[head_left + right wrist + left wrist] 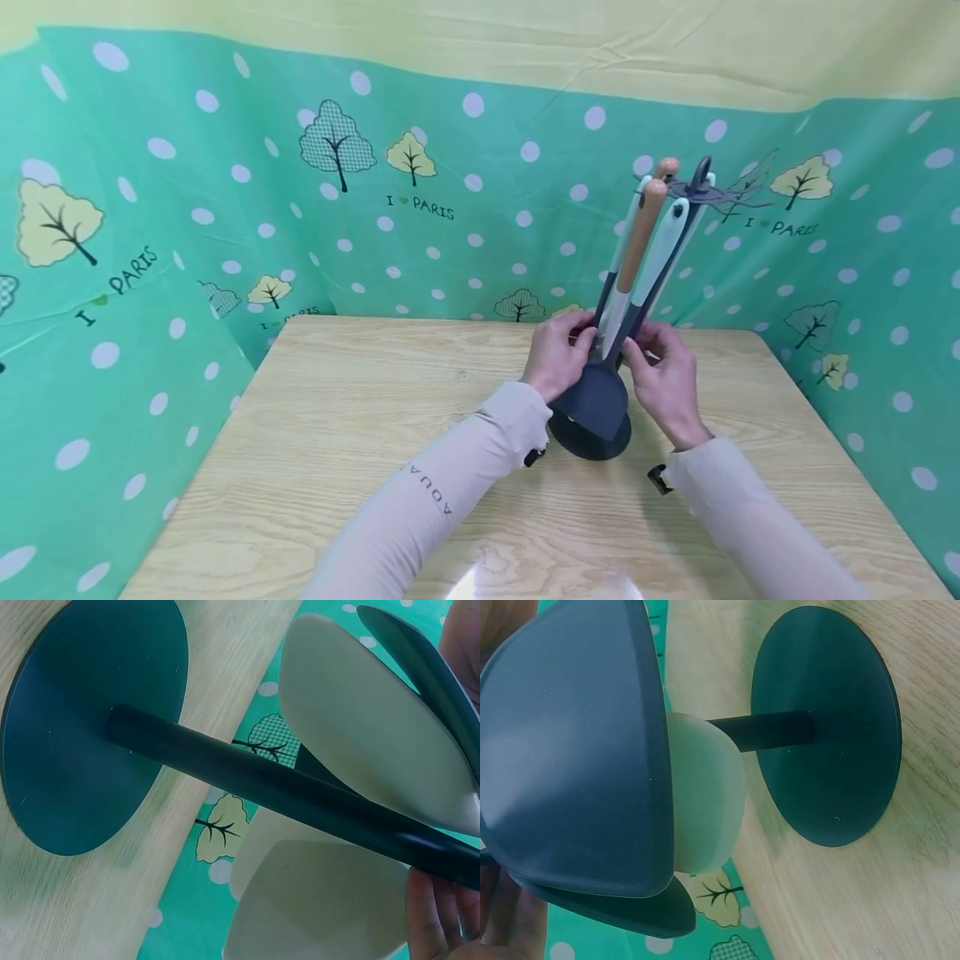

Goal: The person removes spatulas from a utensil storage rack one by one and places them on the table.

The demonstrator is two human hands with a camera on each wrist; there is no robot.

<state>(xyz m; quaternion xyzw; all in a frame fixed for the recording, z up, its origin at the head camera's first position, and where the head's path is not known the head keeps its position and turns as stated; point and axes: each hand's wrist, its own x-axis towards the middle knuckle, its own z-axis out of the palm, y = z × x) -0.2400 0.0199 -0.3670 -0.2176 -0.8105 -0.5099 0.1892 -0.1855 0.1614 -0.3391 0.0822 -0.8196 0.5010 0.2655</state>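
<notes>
One black utensil stand (590, 450), round base on the wood-grain tabletop (375, 417), toward three o'clock from its middle, hung with kitchen utensils (634, 258): two tan-handled, others mint-handled, including a dark turner (592, 398) with its blade at six o'clock. Left hand (557, 354) at nine o'clock of the bunch, thumb and fingers curled, pinching among the shafts; right hand (667, 383) at three o'clock, likewise pinching, though which piece each has I cannot tell. Toward twelve o'clock, a green polka-dot curtain (442, 275).
</notes>
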